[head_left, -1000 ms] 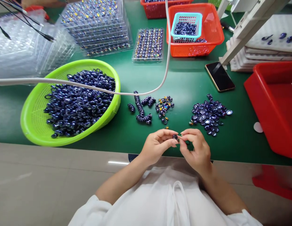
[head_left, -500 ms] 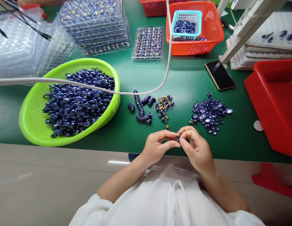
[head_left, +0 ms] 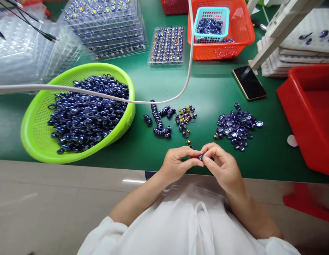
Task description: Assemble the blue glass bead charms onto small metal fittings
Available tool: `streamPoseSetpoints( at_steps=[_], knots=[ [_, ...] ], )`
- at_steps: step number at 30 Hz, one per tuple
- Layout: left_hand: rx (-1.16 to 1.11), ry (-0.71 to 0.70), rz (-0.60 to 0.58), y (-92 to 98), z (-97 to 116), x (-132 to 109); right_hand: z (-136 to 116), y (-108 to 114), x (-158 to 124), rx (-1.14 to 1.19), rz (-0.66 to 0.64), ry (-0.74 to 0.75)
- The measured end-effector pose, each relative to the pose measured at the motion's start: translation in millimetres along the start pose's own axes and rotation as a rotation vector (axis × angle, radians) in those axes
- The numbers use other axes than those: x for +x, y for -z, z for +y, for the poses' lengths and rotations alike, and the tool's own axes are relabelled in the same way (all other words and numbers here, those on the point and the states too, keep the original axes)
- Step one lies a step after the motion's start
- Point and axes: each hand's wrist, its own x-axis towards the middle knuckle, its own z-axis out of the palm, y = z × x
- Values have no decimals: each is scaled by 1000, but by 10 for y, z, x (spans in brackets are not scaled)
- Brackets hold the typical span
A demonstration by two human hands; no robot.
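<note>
Green table edge (head_left: 138,167) beneath 2 hands (head_left: 176,163) (head_left: 224,167)

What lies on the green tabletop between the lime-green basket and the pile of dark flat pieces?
Rows of dark rings, then a loose cluster of dark-and-gold pieces, as the head view shows.

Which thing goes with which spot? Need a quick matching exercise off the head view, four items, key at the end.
Things
1. phone
2. teal basket
3. green basket
4. small piece

Spots
A. between the left hand and the right hand
B. crossed in view by the white cable
C. flat on the table, by the foot of the post
D. inside the orange basket

Pairs: 1-C, 2-D, 3-B, 4-A
</note>
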Motion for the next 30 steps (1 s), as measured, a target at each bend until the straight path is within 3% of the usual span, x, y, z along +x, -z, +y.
streamPoseSetpoints(
  at_steps=[9,15,18,24,30],
  knots=[
    [68,-150,12,-49,-28,-29,54,4,24,182,-35,-67],
    [120,-205,25,-90,34,-83,15,3,52,158,-35,-85],
    [135,-125,33,-84,69,-109,6,-6,80,69,-17,-52],
    [-120,243,90,-72,165,-71,56,-2,124,-19,-35,-13],
    [-231,332,177,-91,230,-11,103,32,88,-29,-45,38]
  ],
)
